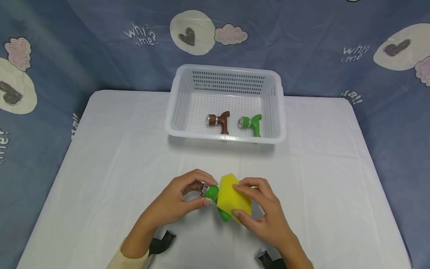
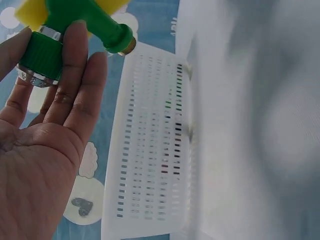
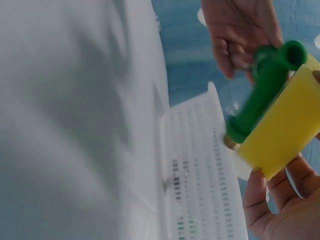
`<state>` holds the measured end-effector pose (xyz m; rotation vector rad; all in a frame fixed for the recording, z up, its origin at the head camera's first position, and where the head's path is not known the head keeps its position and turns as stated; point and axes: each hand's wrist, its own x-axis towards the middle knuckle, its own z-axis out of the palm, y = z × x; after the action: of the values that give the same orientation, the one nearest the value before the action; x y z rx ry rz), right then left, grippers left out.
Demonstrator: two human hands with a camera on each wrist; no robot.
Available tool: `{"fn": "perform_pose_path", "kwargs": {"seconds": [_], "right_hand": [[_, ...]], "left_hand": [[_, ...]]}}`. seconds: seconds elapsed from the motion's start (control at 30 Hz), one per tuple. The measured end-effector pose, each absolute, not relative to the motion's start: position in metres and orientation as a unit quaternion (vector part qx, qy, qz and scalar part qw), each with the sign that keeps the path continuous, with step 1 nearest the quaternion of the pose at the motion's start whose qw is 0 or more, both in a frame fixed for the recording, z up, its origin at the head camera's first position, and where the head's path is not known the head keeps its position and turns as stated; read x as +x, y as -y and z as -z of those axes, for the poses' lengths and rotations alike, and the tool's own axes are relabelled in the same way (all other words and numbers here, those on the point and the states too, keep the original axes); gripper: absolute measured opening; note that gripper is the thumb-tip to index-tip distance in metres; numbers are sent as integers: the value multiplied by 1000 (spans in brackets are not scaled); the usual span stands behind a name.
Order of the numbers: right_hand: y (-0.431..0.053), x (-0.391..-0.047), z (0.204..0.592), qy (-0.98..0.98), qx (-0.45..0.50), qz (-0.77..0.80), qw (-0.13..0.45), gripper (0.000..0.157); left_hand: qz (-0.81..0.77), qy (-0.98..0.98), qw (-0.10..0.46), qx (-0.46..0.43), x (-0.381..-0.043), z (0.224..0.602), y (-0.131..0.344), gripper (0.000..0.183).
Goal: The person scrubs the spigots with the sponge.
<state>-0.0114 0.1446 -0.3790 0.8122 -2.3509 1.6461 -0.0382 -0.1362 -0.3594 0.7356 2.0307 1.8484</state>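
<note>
My left hand (image 1: 176, 200) pinches a green plastic tap (image 2: 82, 22) by its ribbed, silver-ended knob (image 2: 42, 55). Against the tap's body lies a yellow sponge (image 1: 231, 198), gripped by my right hand (image 1: 265, 209) between thumb and fingers. The sponge hides most of the tap in the head view. In the right wrist view the tap's open spout and brass-coloured threaded end show beside the sponge. Both hands are above the white table, in front of the basket.
A white perforated basket (image 1: 226, 139) stands at the back of the white-covered table (image 1: 117, 149). Inside it lie a brown tap (image 1: 223, 121) and another green tap (image 1: 256, 125). Dark straps (image 1: 161, 243) hang at both wrists. A blue patterned cloth (image 1: 111, 56) surrounds the table.
</note>
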Motion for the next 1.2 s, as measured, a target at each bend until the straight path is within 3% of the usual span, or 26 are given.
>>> {"fn": "perform_pose_path", "kwargs": {"seconds": [0.33,0.57,0.7,0.8,0.93,1.2], "right_hand": [[-147,-18,386,820,242,-508,104,53],[-152,-16,396,826,185,-514,143,57],[-145,-13,394,778,215,-555,199,48],[-136,-13,386,745,252,-576,224,52],[-125,-11,376,732,283,-573,238,57],[-120,-10,383,812,295,-437,250,41]], "left_hand": [[-684,-668,145,255,-38,356,141,40],[-733,-620,176,218,-37,353,143,36],[-742,-620,173,187,-38,354,144,31],[-736,-632,162,179,-39,356,144,28],[-737,-636,143,179,-39,358,142,24],[-742,-638,124,163,-39,362,139,17]]}}
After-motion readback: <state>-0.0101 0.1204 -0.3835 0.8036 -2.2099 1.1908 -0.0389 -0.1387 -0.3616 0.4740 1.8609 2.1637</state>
